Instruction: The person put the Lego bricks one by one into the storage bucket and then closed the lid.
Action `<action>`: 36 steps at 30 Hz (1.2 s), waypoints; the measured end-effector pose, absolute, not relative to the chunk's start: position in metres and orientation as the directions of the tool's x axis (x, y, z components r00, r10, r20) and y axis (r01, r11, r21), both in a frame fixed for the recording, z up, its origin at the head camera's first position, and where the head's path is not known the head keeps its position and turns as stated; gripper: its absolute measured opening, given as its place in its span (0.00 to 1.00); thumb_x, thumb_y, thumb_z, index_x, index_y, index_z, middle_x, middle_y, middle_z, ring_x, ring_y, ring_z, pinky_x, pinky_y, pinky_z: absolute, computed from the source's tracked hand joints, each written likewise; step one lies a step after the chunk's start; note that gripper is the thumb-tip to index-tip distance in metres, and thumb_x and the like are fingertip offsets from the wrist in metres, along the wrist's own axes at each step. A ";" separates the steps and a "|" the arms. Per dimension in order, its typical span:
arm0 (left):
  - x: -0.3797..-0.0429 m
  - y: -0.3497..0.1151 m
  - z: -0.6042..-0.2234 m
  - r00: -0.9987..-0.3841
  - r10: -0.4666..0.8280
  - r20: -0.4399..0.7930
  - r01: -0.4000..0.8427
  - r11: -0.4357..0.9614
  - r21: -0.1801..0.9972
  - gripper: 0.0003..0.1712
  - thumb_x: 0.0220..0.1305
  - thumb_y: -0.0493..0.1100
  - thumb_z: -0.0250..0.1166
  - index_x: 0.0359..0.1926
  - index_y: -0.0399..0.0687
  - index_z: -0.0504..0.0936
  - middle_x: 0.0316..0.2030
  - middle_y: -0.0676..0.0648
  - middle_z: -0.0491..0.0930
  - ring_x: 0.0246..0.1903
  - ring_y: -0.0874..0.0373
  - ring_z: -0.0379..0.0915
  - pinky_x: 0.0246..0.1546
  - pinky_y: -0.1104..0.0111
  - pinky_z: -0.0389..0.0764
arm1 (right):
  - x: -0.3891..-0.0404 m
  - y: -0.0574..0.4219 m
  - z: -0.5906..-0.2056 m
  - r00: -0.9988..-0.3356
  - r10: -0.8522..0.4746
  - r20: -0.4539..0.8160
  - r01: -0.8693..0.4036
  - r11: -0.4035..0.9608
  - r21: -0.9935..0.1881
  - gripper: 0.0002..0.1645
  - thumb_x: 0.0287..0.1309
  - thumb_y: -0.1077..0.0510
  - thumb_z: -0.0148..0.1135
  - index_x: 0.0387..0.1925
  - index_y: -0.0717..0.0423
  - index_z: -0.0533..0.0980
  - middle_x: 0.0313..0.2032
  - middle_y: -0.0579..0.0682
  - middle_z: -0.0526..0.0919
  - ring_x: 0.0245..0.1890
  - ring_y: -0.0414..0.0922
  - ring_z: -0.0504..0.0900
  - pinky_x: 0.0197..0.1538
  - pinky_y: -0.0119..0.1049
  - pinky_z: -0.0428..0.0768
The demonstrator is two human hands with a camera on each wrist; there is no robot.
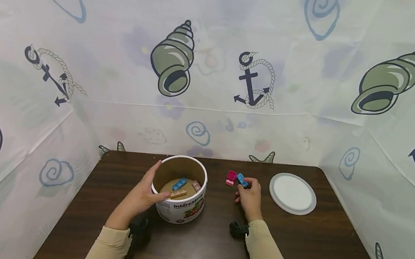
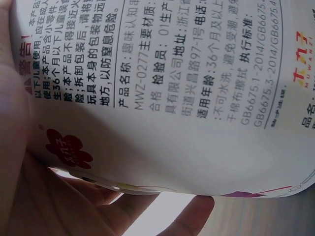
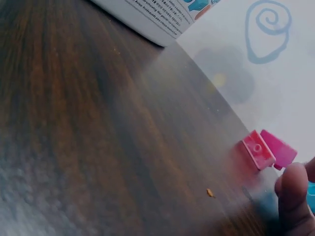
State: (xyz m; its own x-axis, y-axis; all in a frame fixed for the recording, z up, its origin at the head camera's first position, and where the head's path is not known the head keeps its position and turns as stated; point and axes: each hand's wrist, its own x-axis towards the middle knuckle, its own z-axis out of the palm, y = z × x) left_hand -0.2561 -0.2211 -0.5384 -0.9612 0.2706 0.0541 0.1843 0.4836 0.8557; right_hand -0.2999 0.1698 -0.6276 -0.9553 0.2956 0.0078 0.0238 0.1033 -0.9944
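Note:
My left hand [image 1: 143,195] grips a white round tub [image 1: 180,214] with printed sides, thumb at the near rim and fingers along its left side. Printed text on the tub's wall [image 2: 187,157] fills the left wrist view. Inside lie a blue toy brick [image 1: 179,184], a tan brick [image 1: 178,194] and a pink brick [image 1: 196,185]. To the right, my right hand [image 1: 250,198] pinches another blue brick [image 1: 241,178] between thumb and fingers. Just left of it on the table are a magenta brick [image 1: 232,175] and a lighter pink brick [image 1: 229,182].
A round white lid [image 1: 293,194] lies flat on the dark wooden table [image 1: 203,250], right of my right hand. White printed cloth [image 1: 215,84] hangs behind and at both sides. A small orange crumb [image 3: 210,192] shows on the wood in the right wrist view.

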 end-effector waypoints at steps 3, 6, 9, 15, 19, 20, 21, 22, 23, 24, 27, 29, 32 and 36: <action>-0.256 -0.221 -0.538 -0.962 0.270 0.050 0.182 0.490 0.852 0.73 0.63 0.58 0.81 0.90 0.57 0.37 0.86 0.34 0.45 0.81 0.30 0.54 0.75 0.35 0.68 | -0.301 0.171 -0.630 -0.948 0.318 0.004 0.015 0.054 -0.998 0.18 0.73 0.67 0.63 0.60 0.64 0.71 0.60 0.66 0.68 0.22 0.42 0.81 0.25 0.34 0.85; -0.257 -0.221 -0.537 -0.963 0.267 0.045 0.177 0.491 0.853 0.73 0.62 0.58 0.81 0.90 0.57 0.37 0.86 0.34 0.45 0.81 0.29 0.55 0.75 0.35 0.69 | -0.303 0.172 -0.631 -0.944 0.331 0.003 0.010 0.038 -0.999 0.16 0.73 0.69 0.62 0.58 0.64 0.71 0.59 0.66 0.68 0.23 0.42 0.82 0.25 0.34 0.85; -0.256 -0.220 -0.537 -0.962 0.270 0.047 0.179 0.489 0.854 0.73 0.62 0.58 0.82 0.90 0.57 0.37 0.86 0.34 0.45 0.80 0.29 0.55 0.74 0.34 0.69 | -0.304 0.171 -0.632 -0.943 0.334 0.008 0.004 0.036 -0.999 0.15 0.73 0.69 0.60 0.58 0.64 0.71 0.57 0.64 0.70 0.23 0.43 0.82 0.25 0.34 0.85; -0.255 -0.220 -0.536 -0.962 0.267 0.049 0.178 0.482 0.858 0.73 0.62 0.57 0.82 0.90 0.57 0.38 0.86 0.34 0.46 0.80 0.29 0.55 0.74 0.35 0.69 | -0.301 0.172 -0.631 -0.948 0.319 0.011 -0.017 -0.018 -1.000 0.13 0.80 0.62 0.58 0.59 0.60 0.69 0.48 0.67 0.78 0.24 0.43 0.80 0.24 0.34 0.83; -0.256 -0.220 -0.537 -0.962 0.268 0.052 0.180 0.480 0.858 0.73 0.62 0.57 0.82 0.90 0.57 0.38 0.86 0.34 0.46 0.81 0.29 0.54 0.74 0.34 0.69 | -0.299 0.173 -0.629 -0.950 0.312 0.011 -0.043 -0.098 -0.994 0.15 0.84 0.54 0.55 0.61 0.56 0.67 0.46 0.68 0.80 0.22 0.42 0.77 0.22 0.32 0.79; -0.256 -0.220 -0.537 -0.962 0.269 0.053 0.182 0.480 0.858 0.73 0.62 0.57 0.82 0.90 0.56 0.38 0.86 0.33 0.46 0.81 0.29 0.54 0.74 0.34 0.68 | -0.299 0.173 -0.629 -0.951 0.310 0.008 -0.045 -0.112 -0.993 0.15 0.85 0.52 0.54 0.62 0.55 0.67 0.46 0.68 0.80 0.22 0.42 0.77 0.22 0.32 0.78; -0.256 -0.220 -0.538 -0.962 0.269 0.054 0.182 0.479 0.859 0.73 0.62 0.57 0.82 0.90 0.57 0.38 0.86 0.33 0.46 0.81 0.29 0.54 0.75 0.34 0.68 | -0.298 0.174 -0.628 -0.951 0.310 0.004 -0.044 -0.124 -0.991 0.15 0.85 0.51 0.54 0.61 0.55 0.68 0.45 0.67 0.80 0.22 0.43 0.76 0.22 0.31 0.78; -0.256 -0.220 -0.538 -0.960 0.273 0.059 0.189 0.482 0.856 0.73 0.62 0.57 0.82 0.90 0.56 0.38 0.86 0.33 0.46 0.81 0.28 0.54 0.75 0.34 0.68 | -0.297 0.174 -0.628 -0.951 0.310 0.002 -0.044 -0.126 -0.991 0.16 0.85 0.50 0.54 0.61 0.55 0.69 0.44 0.67 0.79 0.22 0.43 0.76 0.22 0.31 0.77; -0.256 -0.221 -0.537 -0.960 0.272 0.061 0.190 0.481 0.856 0.73 0.62 0.57 0.82 0.90 0.56 0.38 0.86 0.33 0.46 0.81 0.28 0.54 0.75 0.34 0.67 | -0.296 0.174 -0.627 -0.952 0.307 0.000 -0.039 -0.121 -0.992 0.16 0.85 0.49 0.55 0.60 0.56 0.70 0.43 0.66 0.79 0.22 0.43 0.76 0.22 0.31 0.77; -0.256 -0.221 -0.537 -0.960 0.273 0.062 0.192 0.482 0.855 0.73 0.62 0.58 0.82 0.90 0.56 0.38 0.86 0.33 0.46 0.81 0.28 0.54 0.75 0.34 0.67 | -0.296 0.174 -0.627 -0.952 0.305 -0.001 -0.036 -0.115 -0.993 0.17 0.85 0.48 0.55 0.59 0.56 0.72 0.42 0.66 0.78 0.22 0.43 0.76 0.22 0.31 0.77; -0.255 -0.222 -0.537 -0.960 0.273 0.067 0.197 0.482 0.854 0.72 0.63 0.58 0.81 0.90 0.55 0.38 0.85 0.32 0.46 0.80 0.28 0.54 0.74 0.34 0.68 | -0.295 0.173 -0.626 -0.955 0.298 -0.003 -0.027 -0.098 -0.995 0.17 0.84 0.47 0.56 0.56 0.58 0.73 0.41 0.64 0.78 0.23 0.43 0.76 0.23 0.31 0.77; -0.256 -0.222 -0.537 -0.959 0.276 0.070 0.201 0.483 0.852 0.72 0.63 0.58 0.81 0.90 0.54 0.38 0.85 0.32 0.46 0.80 0.28 0.55 0.74 0.34 0.69 | -0.296 0.173 -0.627 -0.955 0.295 -0.001 -0.026 -0.087 -0.996 0.18 0.84 0.47 0.57 0.56 0.57 0.73 0.41 0.63 0.79 0.23 0.42 0.76 0.23 0.30 0.78; -0.256 -0.222 -0.537 -0.956 0.281 0.080 0.212 0.480 0.851 0.72 0.64 0.58 0.80 0.90 0.53 0.38 0.85 0.31 0.46 0.79 0.28 0.56 0.73 0.35 0.71 | -0.296 0.173 -0.627 -0.953 0.303 -0.003 -0.028 -0.100 -0.995 0.17 0.84 0.47 0.58 0.57 0.57 0.72 0.41 0.63 0.79 0.23 0.42 0.76 0.23 0.31 0.77; -0.256 -0.222 -0.537 -0.956 0.281 0.083 0.215 0.478 0.852 0.71 0.64 0.57 0.81 0.90 0.53 0.39 0.86 0.32 0.46 0.80 0.28 0.55 0.73 0.35 0.70 | -0.295 0.171 -0.620 -0.947 0.320 -0.033 -0.019 -0.159 -0.987 0.18 0.84 0.48 0.57 0.59 0.56 0.70 0.40 0.58 0.80 0.23 0.41 0.76 0.23 0.30 0.77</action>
